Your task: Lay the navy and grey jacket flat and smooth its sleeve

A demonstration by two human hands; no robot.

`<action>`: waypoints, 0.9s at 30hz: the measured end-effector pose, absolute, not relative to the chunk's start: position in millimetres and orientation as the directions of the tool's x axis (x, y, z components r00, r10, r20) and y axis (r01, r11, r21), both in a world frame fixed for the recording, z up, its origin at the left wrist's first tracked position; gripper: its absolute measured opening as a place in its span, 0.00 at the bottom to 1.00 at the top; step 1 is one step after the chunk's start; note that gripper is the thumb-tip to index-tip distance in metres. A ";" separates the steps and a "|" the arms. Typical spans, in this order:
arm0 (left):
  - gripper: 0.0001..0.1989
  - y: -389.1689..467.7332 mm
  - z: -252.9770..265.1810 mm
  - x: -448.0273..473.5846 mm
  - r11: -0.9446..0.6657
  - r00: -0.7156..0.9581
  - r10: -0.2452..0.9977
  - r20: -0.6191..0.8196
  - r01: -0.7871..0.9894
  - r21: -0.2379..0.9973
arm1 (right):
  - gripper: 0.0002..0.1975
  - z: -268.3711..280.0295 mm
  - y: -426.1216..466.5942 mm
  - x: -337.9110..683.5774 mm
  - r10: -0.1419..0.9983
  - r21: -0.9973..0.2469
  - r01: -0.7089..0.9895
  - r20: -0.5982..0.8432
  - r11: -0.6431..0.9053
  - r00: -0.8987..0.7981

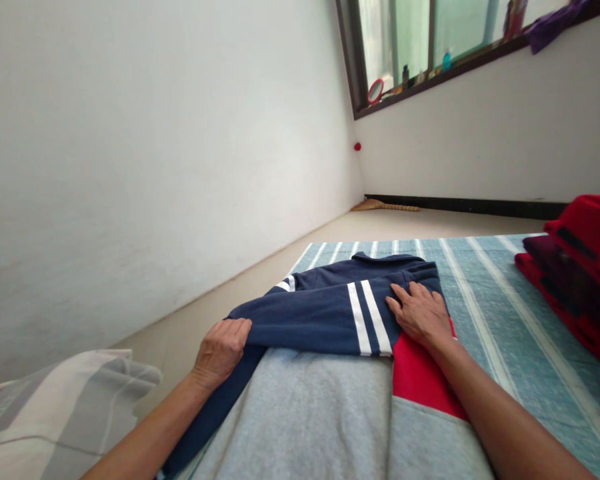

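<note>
Landmark: I'm taking the sweatshirt (330, 313) as my reference, a navy, grey and red one with white stripes, lying on the striped blue sheet (505, 313).
Left hand: my left hand (221, 352) sits at the sweatshirt's left edge, grip clamped on the folded navy sleeve, fingers curled over the fold.
Right hand: my right hand (420, 313) lies flat on the navy part near the red panel, fingers apart, pressing and not gripping.
Long axis: the sweatshirt runs away from me, grey hem nearest, collar farthest.
Key relation: the folded sleeve lies crosswise between both hands; the left one is nearer its free edge.
Nearby: folded red clothes (580, 267) right of the sweatshirt, well apart; striped pillow (55, 407) to its left.
</note>
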State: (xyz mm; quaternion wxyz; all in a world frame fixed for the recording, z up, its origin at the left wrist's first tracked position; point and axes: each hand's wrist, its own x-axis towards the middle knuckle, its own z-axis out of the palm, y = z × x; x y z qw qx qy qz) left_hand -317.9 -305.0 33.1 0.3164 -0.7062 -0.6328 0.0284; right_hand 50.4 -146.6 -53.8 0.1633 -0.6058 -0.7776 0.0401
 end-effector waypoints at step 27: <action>0.21 -311.0 49.5 -355.9 0.479 -0.528 0.736 0.423 0.848 0.226 | 0.23 -47.9 -149.4 48.9 0.955 -0.290 0.922 0.220 0.257 -0.197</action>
